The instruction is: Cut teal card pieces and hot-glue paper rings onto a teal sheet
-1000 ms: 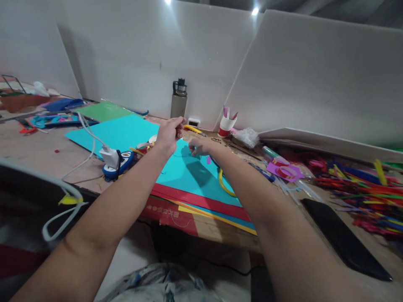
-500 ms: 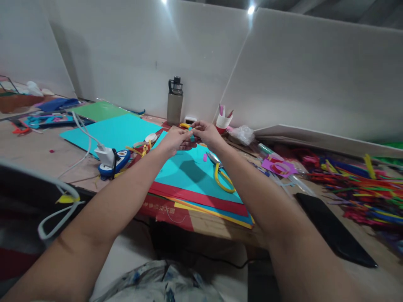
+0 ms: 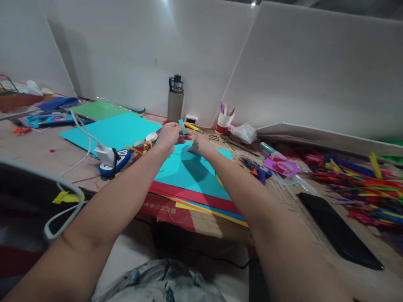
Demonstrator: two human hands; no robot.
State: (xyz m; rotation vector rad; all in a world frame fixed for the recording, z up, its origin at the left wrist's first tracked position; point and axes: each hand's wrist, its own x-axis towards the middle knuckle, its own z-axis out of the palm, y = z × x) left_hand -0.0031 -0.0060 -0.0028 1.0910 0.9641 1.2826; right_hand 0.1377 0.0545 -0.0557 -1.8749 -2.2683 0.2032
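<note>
My left hand [image 3: 171,136] pinches a small turquoise paper strip [image 3: 182,126], held upright above the work area. To its right, my right hand [image 3: 201,146] is lowered over a turquoise sheet [image 3: 182,170], its fingers reaching left near the surface. Nothing shows in those fingers, which are partly turned away. That sheet lies on a stack with a red sheet [image 3: 195,196] and yellow and blue edges below it. Under my right forearm a bit of a yellow-handled tool [image 3: 219,180] peeks out; the rest is hidden.
Behind the hands stand a bottle [image 3: 175,100], a yellow cutter [image 3: 192,127] and a pen cup [image 3: 224,121]. A glue gun [image 3: 256,170], black phone [image 3: 338,228] and several pipe cleaners [image 3: 362,176] lie right. To the left are a power strip [image 3: 115,163] and a larger turquoise sheet [image 3: 110,132].
My right hand has let go of the turquoise strip and moved down toward the sheet. The left hand keeps the strip, slightly further left. The glue gun has come into sight.
</note>
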